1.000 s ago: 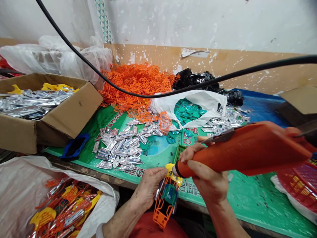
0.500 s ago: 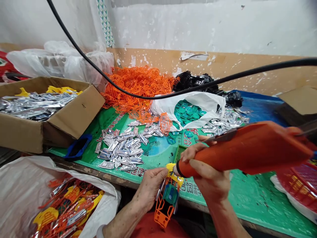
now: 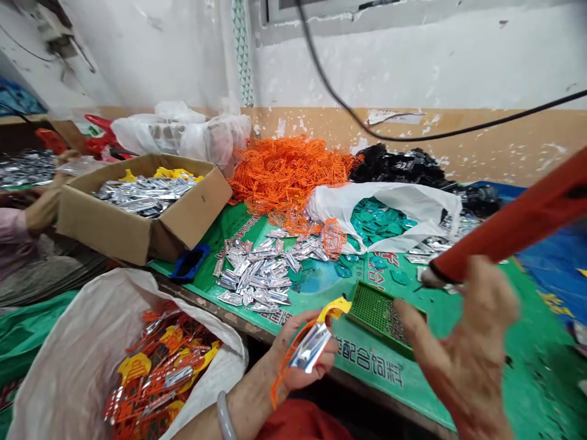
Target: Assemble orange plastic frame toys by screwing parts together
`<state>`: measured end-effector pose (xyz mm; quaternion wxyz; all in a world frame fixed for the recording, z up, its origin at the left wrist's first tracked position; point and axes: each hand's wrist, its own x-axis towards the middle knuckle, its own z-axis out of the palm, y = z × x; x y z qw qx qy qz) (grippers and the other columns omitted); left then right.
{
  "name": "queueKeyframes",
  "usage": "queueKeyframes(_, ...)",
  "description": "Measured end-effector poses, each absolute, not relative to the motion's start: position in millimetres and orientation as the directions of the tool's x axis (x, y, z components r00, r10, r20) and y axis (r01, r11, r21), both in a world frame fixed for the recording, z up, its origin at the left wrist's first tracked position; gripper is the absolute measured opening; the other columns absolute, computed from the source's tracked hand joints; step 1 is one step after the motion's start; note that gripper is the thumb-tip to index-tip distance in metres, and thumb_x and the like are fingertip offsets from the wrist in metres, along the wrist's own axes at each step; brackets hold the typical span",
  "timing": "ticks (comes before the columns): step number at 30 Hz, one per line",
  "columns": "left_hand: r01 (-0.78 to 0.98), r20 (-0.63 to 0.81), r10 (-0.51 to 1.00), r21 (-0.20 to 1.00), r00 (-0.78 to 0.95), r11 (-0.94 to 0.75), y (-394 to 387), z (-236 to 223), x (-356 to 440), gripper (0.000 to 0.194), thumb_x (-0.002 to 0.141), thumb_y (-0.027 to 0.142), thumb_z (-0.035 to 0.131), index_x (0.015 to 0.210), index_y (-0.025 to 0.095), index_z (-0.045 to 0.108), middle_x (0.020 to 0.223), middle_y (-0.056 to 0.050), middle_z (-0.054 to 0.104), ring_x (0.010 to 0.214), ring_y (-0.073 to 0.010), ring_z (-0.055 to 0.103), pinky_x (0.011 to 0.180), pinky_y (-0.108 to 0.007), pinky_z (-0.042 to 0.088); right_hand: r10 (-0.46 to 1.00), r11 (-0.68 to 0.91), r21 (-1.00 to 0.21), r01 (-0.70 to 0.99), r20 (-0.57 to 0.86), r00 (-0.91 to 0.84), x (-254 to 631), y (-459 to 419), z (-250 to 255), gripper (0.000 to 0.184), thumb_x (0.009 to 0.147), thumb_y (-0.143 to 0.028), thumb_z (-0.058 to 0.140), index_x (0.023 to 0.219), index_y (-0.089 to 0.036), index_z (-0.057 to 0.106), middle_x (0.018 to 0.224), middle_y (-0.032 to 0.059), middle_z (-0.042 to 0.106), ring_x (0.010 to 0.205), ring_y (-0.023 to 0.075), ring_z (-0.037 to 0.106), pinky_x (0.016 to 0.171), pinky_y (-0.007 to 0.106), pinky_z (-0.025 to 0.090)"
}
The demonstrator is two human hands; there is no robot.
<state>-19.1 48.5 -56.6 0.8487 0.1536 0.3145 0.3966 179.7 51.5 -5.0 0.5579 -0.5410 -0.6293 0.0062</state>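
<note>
My left hand (image 3: 302, 348) is closed around a plastic toy assembly (image 3: 312, 348), made of a yellow end piece, a silver side panel and an orange frame, held tilted over the table's front edge. My right hand (image 3: 463, 354), partly blurred, has its thumb and fingers spread apart. Just beyond it, a red-orange power screwdriver (image 3: 513, 217) slants down with its tip to the left, apparently out of the fingers. Between both hands lies a green mesh tray (image 3: 367, 304) with small screws (image 3: 395, 324) at its right end, near my right thumb.
Silver panels (image 3: 257, 272), orange frames (image 3: 293, 174) and a white bag (image 3: 330, 201) of teal pieces (image 3: 380, 223) cover the table. A cardboard box (image 3: 105, 223) stands left. Below it, a white sack (image 3: 82, 342) holds assemblies. A black cable (image 3: 348, 110) hangs overhead. A co-worker's arm (image 3: 41, 214) shows far left.
The screwdriver has come off the assembly and moved up and right. My right hand has opened away from it. My left hand has turned the assembly sideways. The view has swung left.
</note>
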Motion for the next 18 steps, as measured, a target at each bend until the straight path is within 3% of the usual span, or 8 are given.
queueKeyframes(1, -0.59, -0.4, 0.757, 0.476, 0.516, 0.653, 47.4, -56.9, -20.7, 0.025, 0.076, 0.039, 0.065, 0.072, 0.015, 0.059, 0.047, 0.008, 0.027, 0.04, -0.0049, 0.026, 0.038, -0.014, 0.021, 0.745, 0.458, -0.619, 0.638, 0.659, 0.103, 173.0, 48.2, -11.2, 0.083, 0.07, -0.029, 0.075, 0.143, -0.034, 0.036, 0.151, 0.0053, 0.031, 0.14, 0.0334, 0.023, 0.113, 0.054, 0.022)
queueKeyframes(3, -0.587, -0.378, 0.714, 0.407, 0.589, 0.7, 44.9, -57.9, -23.1, 0.025, 0.074, 0.038, 0.067, 0.073, 0.014, 0.059, 0.048, 0.01, 0.023, 0.039, -0.0032, 0.021, 0.037, -0.012, 0.015, 0.891, 0.448, -0.8, 0.399, 0.434, -0.132, 157.5, 47.2, -22.3, 0.065, 0.074, -0.032, 0.072, 0.135, -0.033, 0.049, 0.142, 0.0056, 0.046, 0.131, 0.0295, 0.042, 0.108, 0.051, 0.034)
queueKeyframes(6, -0.521, -0.358, 0.629, 0.358, 0.69, 0.775, 39.8, -58.5, -28.6, 0.024, 0.074, 0.035, 0.067, 0.074, 0.011, 0.062, 0.052, 0.003, 0.044, 0.042, -0.0028, 0.033, 0.038, -0.012, 0.019, 0.937, 0.106, -0.994, 0.024, 0.091, -0.337, 135.0, 55.7, -31.6, 0.042, 0.077, -0.041, 0.068, 0.114, -0.022, 0.067, 0.103, 0.008, 0.071, 0.087, 0.0215, 0.067, 0.077, 0.037, 0.055)
queueKeyframes(8, -0.477, -0.352, 0.591, 0.362, 0.725, 0.801, 33.9, -55.7, -38.3, 0.029, 0.075, 0.038, 0.065, 0.081, 0.009, 0.065, 0.068, -0.008, 0.062, 0.051, -0.0086, 0.051, 0.044, -0.016, 0.033, 0.941, -0.084, -0.989, -0.125, -0.038, -0.336, 123.2, 59.8, -32.8, 0.036, 0.075, -0.045, 0.069, 0.097, -0.017, 0.073, 0.08, 0.0057, 0.073, 0.063, 0.0157, 0.064, 0.061, 0.029, 0.054)
queueKeyframes(9, -0.471, -0.349, 0.592, 0.374, 0.727, 0.799, 29.6, -52.8, -45.9, 0.036, 0.076, 0.042, 0.063, 0.087, 0.008, 0.066, 0.078, -0.012, 0.066, 0.058, -0.0136, 0.058, 0.049, -0.02, 0.041, 0.949, -0.149, -0.975, -0.168, -0.093, -0.301, 118.3, 59.8, -32.6, 0.034, 0.072, -0.045, 0.072, 0.092, -0.016, 0.074, 0.078, 0.0056, 0.073, 0.061, 0.015, 0.064, 0.059, 0.027, 0.053)
queueKeyframes(12, -0.531, -0.308, 0.685, 0.454, 0.66, 0.716, 10.0, -39.7, -77.9, 0.056, 0.079, 0.058, 0.055, 0.109, 0.012, 0.064, 0.093, -0.013, 0.068, 0.073, -0.0244, 0.067, 0.064, -0.035, 0.051, 0.933, -0.34, -0.914, -0.221, -0.297, -0.206, 106.1, 55.2, -35.6, 0.037, 0.06, -0.041, 0.082, 0.088, -0.017, 0.075, 0.09, 0.0086, 0.075, 0.075, 0.0212, 0.069, 0.066, 0.028, 0.056)
queueKeyframes(15, -0.583, -0.267, 0.819, 0.593, 0.508, 0.555, -17.4, -28.3, -109.6, 0.048, 0.08, 0.05, 0.062, 0.116, 0.018, 0.06, 0.106, -0.012, 0.066, 0.079, -0.0234, 0.067, 0.067, -0.037, 0.052, 0.839, -0.535, -0.817, -0.215, -0.484, -0.249, 91.7, 52.2, -46.9, 0.044, 0.049, -0.037, 0.087, 0.087, -0.019, 0.075, 0.092, 0.0098, 0.075, 0.075, 0.0267, 0.071, 0.062, 0.033, 0.059)
queueKeyframes(18, -0.596, -0.32, 0.895, 0.668, 0.311, 0.446, -43.7, -28.1, -127.0, 0.038, 0.077, 0.031, 0.071, 0.112, 0.018, 0.063, 0.104, -0.012, 0.068, 0.075, -0.018, 0.066, 0.065, -0.032, 0.053, 0.746, -0.637, -0.754, -0.158, -0.552, -0.372, 68.6, 48.1, -55.7, 0.046, 0.049, -0.035, 0.088, 0.089, -0.021, 0.073, 0.091, 0.0087, 0.075, 0.073, 0.0273, 0.071, 0.057, 0.034, 0.059)
